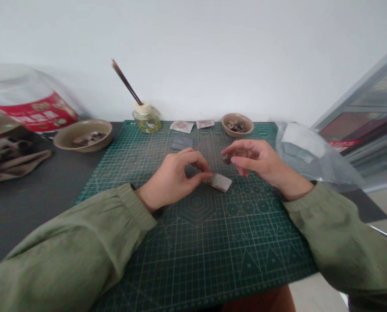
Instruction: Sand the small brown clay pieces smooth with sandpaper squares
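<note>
My left hand [183,175] pinches one end of a small whitish-grey rectangular block [221,182] just above the green cutting mat [141,260]. What material the block is, I cannot tell. To its right, my right hand [255,160] holds a small dark brownish chip [226,158] between thumb and fingers, apart from the block. Behind my right hand stands a small tan bowl [237,133] with several brown and grey chips. A dark grey flat piece [182,143] lies on the mat beyond my left hand.
Two whitish patches [182,126] of paper or cloth lie near the wall. A reed diffuser [147,119] stands back left. Left are another bowl [83,147] with pieces, a brown cloth [14,162] and a large red-labelled jar [40,108]. A clear plastic bag [310,151] lies right.
</note>
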{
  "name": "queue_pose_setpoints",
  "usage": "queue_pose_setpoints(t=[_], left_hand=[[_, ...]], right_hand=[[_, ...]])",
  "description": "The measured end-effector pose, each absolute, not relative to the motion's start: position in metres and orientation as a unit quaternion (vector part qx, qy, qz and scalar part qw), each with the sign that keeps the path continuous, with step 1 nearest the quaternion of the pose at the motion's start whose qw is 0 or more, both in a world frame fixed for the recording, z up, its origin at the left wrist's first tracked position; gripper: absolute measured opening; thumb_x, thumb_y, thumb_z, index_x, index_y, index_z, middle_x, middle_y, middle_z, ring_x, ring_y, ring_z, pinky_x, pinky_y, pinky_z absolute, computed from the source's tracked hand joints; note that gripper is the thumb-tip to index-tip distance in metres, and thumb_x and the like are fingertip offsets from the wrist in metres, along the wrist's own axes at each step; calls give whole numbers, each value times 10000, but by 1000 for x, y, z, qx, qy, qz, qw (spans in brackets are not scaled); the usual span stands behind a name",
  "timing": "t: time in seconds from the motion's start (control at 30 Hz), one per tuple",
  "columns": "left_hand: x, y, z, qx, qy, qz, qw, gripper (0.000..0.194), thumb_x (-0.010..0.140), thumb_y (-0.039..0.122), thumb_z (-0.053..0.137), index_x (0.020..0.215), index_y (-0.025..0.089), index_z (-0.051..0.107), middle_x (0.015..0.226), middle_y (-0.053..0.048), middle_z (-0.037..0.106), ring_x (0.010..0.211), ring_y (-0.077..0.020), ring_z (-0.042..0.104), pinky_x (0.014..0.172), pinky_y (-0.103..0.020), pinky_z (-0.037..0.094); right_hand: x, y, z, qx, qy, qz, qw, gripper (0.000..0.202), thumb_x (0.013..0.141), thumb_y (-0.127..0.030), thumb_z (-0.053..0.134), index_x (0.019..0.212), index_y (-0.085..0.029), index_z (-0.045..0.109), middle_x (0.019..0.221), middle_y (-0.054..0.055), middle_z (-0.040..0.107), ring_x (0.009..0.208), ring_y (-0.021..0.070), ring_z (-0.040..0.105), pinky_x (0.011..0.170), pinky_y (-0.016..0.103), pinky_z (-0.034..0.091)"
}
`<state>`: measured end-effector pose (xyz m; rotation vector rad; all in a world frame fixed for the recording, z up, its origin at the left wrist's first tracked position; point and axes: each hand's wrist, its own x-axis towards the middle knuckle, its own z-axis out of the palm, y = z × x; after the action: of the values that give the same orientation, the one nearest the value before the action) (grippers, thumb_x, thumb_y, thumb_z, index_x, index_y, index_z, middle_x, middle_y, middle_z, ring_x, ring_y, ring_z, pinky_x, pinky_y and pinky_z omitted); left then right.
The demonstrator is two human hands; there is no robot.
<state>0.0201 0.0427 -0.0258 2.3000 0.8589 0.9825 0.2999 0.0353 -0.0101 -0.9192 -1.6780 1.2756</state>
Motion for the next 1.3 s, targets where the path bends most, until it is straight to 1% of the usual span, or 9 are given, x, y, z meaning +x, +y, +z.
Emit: queue_pose_setpoints(t=[0.13,0.27,0.43,0.53,0.63,0.67,0.83,1.1,1.3], left_hand=[[20,42,-24,822,343,369,267,168,989,361,793,962,205,740,930,-38,808,862,-202,755,826,-334,590],[21,43,-29,795,364,378,306,221,1012,406,771,999,206,678,791,-11,776,687,-176,739,654,-291,575],[24,48,-44,784,376,363,336,236,1060,441,713,1125,219,662,712,19,742,544,-167,705,522,-275,551],[23,50,-41,791,395,367,288,244,990,368,803,1155,211,716,826,-17,758,702,-194,730,660,-321,597],[16,48,-27,825,380,353,223,150,944,289,831,1058,205,783,1128,-94,776,1061,-268,739,964,-420,600],[13,46,-22,861,344,323,188,134,982,305,797,1080,214,795,1190,-100,774,1143,-282,730,1030,-443,581],[-1,35,-14,946,225,175,152,201,1078,299,697,1244,255,800,1252,-70,797,1193,-266,739,1077,-435,588],[3,35,-24,940,252,201,111,245,1096,308,662,1284,223,794,1311,-83,806,1229,-285,752,1109,-471,599],[2,34,-25,936,266,209,96,298,1096,320,664,1348,210,779,1348,-99,798,1250,-296,752,1114,-470,606]], right_hand=[[300,35,-10,-351,-664,527,398,336,917,-390,923,1169,-182,845,945,49,834,654,130,718,499,206,529],[298,32,-7,-338,-677,525,389,309,933,-369,909,1161,-173,837,948,52,838,709,138,738,557,209,555],[294,29,-11,-345,-764,411,358,251,996,-335,837,1204,-194,836,1083,68,822,901,170,770,706,237,597],[290,30,-17,-346,-822,300,338,201,989,-256,803,1179,-194,827,1106,69,799,918,188,765,746,277,603],[287,32,-22,-329,-863,227,309,178,959,-193,799,1135,-201,818,1075,55,794,922,199,748,816,321,586],[286,33,-23,-323,-871,212,302,182,948,-177,803,1128,-202,816,1071,53,794,939,205,746,845,332,578],[284,29,-20,-308,-883,189,299,179,951,-124,777,1116,-181,816,1054,60,784,941,207,736,856,323,553],[285,25,-20,-321,-896,163,259,163,993,-152,756,1140,-185,818,1068,55,772,924,204,729,838,325,522],[285,25,-22,-312,-898,156,267,166,1008,-167,768,1159,-173,836,1104,71,788,963,213,738,855,332,526]])
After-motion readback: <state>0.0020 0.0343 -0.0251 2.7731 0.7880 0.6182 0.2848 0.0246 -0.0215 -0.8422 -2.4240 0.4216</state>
